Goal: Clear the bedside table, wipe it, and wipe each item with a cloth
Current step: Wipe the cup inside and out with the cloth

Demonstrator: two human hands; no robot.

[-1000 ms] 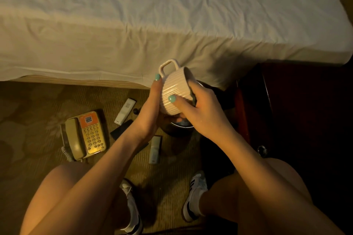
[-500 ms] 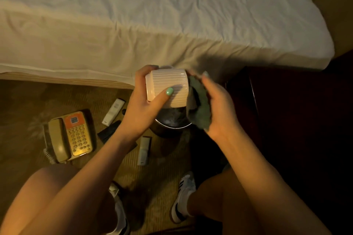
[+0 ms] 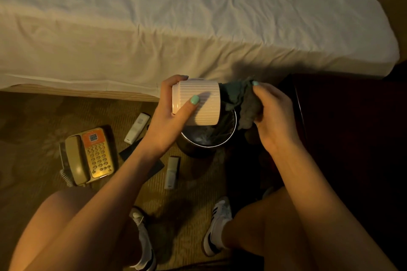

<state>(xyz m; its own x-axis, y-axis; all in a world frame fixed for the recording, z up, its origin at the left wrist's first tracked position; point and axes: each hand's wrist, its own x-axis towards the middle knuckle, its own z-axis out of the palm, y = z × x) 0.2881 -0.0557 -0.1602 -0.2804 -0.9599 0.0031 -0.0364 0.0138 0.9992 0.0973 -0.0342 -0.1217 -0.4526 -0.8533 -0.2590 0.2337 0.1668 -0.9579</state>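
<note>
The room was dim and warm-lit, its patterned carpet (image 3: 33, 116) brown under the person crouching there in white striped sneakers (image 3: 217, 226). On the carpet to their left lay a beige telephone (image 3: 90, 156) with an orange panel. Near it lay two slim white remotes, one (image 3: 136, 127) beyond a dark flat card (image 3: 132, 149) and the other (image 3: 171, 171) on its near side.

Above a small round bin (image 3: 204, 141) the left hand (image 3: 167, 121) gripped a ribbed white mug (image 3: 198, 101), tipped on its side – thumb laid across the ribs, fingers curled round the far wall. The right hand (image 3: 273, 114) pinched a bunched dark green cloth (image 3: 242, 101), fingers closed on it, and the cloth touched the mug's right end. Whether it reached inside I could not tell.

To the right stood the dark wooden bedside table (image 3: 352, 127), mostly lost in shadow. Beyond it all ran the bed (image 3: 176, 17) – a wrinkled white sheet hanging over its side.
</note>
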